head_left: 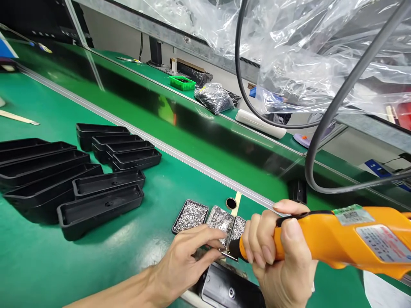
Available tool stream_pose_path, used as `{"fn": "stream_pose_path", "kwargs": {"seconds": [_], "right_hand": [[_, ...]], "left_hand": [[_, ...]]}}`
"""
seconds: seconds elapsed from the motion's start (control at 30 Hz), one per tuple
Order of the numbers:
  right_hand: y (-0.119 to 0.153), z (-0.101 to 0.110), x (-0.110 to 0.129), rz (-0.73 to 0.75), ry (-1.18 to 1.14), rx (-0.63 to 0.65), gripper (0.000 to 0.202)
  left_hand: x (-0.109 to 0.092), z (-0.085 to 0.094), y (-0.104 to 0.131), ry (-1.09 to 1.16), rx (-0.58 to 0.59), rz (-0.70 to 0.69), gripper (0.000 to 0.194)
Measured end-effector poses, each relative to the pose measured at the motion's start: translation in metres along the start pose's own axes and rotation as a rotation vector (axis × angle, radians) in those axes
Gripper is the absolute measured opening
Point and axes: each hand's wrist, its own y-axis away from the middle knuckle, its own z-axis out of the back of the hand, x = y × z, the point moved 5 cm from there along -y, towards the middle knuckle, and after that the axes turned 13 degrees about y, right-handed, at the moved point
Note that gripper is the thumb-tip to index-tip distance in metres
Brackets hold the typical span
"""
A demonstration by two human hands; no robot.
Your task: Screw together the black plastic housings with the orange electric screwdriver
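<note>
My right hand point(284, 261) is wrapped round an orange electric screwdriver point(337, 239), which lies almost level with its black nose pointing left. At the tool's tip, my left hand point(184, 259) pinches a small flat metal piece point(229, 256) between thumb and fingers. The bit's exact contact with it is too small to tell. Just behind the fingertips sit small trays of metal hardware: a left tray point(191, 214), a middle tray point(221, 219) and a right tray point(238, 228) partly hidden by the screwdriver. Below both hands lies a black plastic housing point(221, 285) with a round metal fitting inside.
Several black plastic housings point(102, 205) stand at the left on the green bench point(154, 205). A metal rail point(180, 160) runs along the bench. A thick cable point(310, 158) loops down at the right, before plastic bags point(298, 64). A green bin point(182, 83) stands behind.
</note>
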Motion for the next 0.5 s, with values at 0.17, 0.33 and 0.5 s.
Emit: {"fn": "stream_pose_path", "kwargs": {"seconds": [0.17, 0.33, 0.5], "right_hand": [[0.001, -0.001, -0.001, -0.007, 0.008, 0.0, 0.007], [0.001, -0.001, -0.003, -0.015, 0.001, 0.011, 0.007], [-0.001, 0.0, -0.005, -0.044, -0.018, 0.008, 0.007]], "left_hand": [[0.002, 0.0, 0.002, 0.0, -0.057, 0.015, 0.045], [0.0, 0.0, -0.002, 0.03, 0.02, 0.01, 0.053], [0.001, 0.0, -0.009, 0.127, 0.129, 0.174, 0.055]]}}
